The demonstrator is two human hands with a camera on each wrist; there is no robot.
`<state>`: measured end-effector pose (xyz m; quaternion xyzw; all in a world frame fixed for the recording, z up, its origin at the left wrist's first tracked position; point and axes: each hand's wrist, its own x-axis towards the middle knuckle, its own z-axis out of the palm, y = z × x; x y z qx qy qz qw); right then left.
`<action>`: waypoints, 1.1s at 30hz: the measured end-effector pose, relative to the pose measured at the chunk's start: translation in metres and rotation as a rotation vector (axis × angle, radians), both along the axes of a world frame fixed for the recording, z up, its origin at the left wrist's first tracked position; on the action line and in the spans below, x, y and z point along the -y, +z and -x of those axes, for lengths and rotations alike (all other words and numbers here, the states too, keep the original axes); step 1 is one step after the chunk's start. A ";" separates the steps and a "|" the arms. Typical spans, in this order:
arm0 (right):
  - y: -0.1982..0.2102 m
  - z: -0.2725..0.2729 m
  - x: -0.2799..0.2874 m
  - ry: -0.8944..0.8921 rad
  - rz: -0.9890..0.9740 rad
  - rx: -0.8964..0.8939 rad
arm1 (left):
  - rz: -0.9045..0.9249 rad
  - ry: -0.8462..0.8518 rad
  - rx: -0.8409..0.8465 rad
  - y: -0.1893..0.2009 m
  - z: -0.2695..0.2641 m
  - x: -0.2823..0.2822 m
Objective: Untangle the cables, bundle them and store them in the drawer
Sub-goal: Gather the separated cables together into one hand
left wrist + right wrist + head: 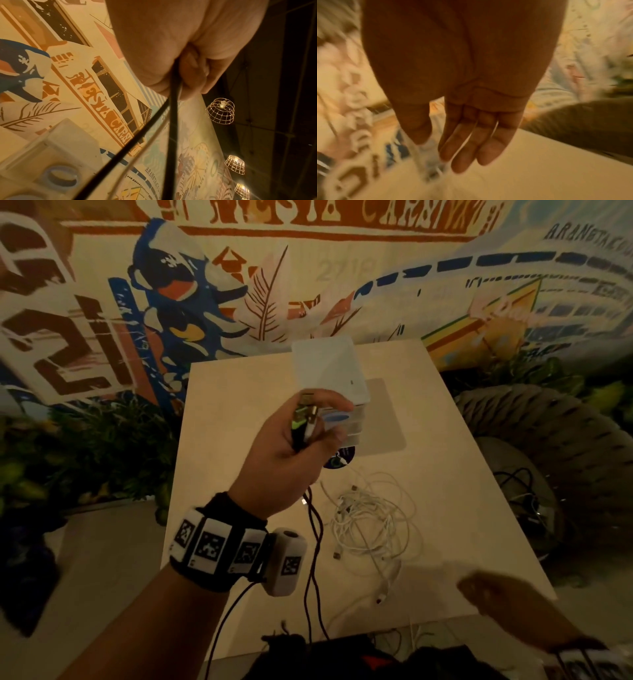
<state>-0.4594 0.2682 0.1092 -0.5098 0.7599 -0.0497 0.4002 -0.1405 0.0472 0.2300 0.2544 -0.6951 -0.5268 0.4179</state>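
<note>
My left hand [301,436] is raised over the table and grips the plug ends of black cables [313,546], which hang down past the table's front edge. In the left wrist view the curled fingers [193,75] clamp the black cables [173,108]. A tangle of white cables [371,518] lies on the table [462,474] below and right of that hand. The translucent drawer unit [332,374] stands at the back of the table, partly hidden by my left hand. My right hand [493,594] is blurred at the front right, fingers straight [471,146], holding nothing.
A roll of blue tape [60,177] sits in the drawer unit. A dark round object [337,460] lies just in front of it. A woven dark chair [555,433] with more black cables stands right of the table. Plants [85,453] and a painted wall lie left and behind.
</note>
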 end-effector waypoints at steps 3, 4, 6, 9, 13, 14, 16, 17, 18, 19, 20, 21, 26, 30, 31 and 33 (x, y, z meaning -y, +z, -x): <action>0.052 -0.051 0.068 0.007 0.334 0.126 | -0.136 -0.093 -0.038 0.001 0.006 -0.006; 0.063 -0.066 0.087 0.072 0.437 0.209 | -0.172 -0.103 -0.063 0.000 0.008 -0.006; 0.088 -0.103 0.119 0.169 0.481 0.358 | -0.176 -0.108 -0.079 0.001 0.013 -0.007; 0.097 -0.160 0.154 0.264 0.368 0.611 | -0.073 -0.104 -0.014 0.004 0.014 -0.008; 0.077 -0.185 0.163 0.236 0.426 0.671 | -0.010 -0.040 0.040 0.003 -0.005 0.003; 0.074 -0.184 0.164 0.215 0.437 0.655 | 0.000 -0.030 0.081 0.002 -0.011 0.005; 0.070 -0.182 0.164 0.209 0.447 0.627 | 0.012 -0.013 0.177 -0.002 -0.021 0.009; 0.069 -0.183 0.164 0.225 0.464 0.606 | 0.000 -0.019 0.203 -0.006 -0.024 0.011; 0.071 -0.184 0.165 0.241 0.491 0.591 | -0.028 -0.037 0.211 -0.011 -0.025 0.012; 0.069 -0.186 0.165 0.255 0.533 0.569 | -0.069 -0.063 0.212 -0.014 -0.024 0.011; 0.069 -0.188 0.166 0.259 0.567 0.554 | -0.109 -0.077 0.220 -0.016 -0.021 0.011; 0.066 -0.190 0.167 0.253 0.592 0.537 | -0.140 -0.064 0.229 -0.017 -0.018 0.010; 0.037 -0.180 0.161 0.080 0.315 0.621 | -0.210 0.040 0.021 -0.013 -0.010 0.015; -0.006 -0.159 0.131 0.085 0.164 0.598 | -0.375 0.100 -0.218 -0.001 -0.022 0.030; -0.017 -0.151 0.120 0.089 0.138 0.577 | -0.410 0.113 -0.246 0.002 -0.025 0.034; -0.033 -0.135 0.097 0.054 0.059 0.580 | -0.432 0.156 -0.261 0.005 -0.031 0.039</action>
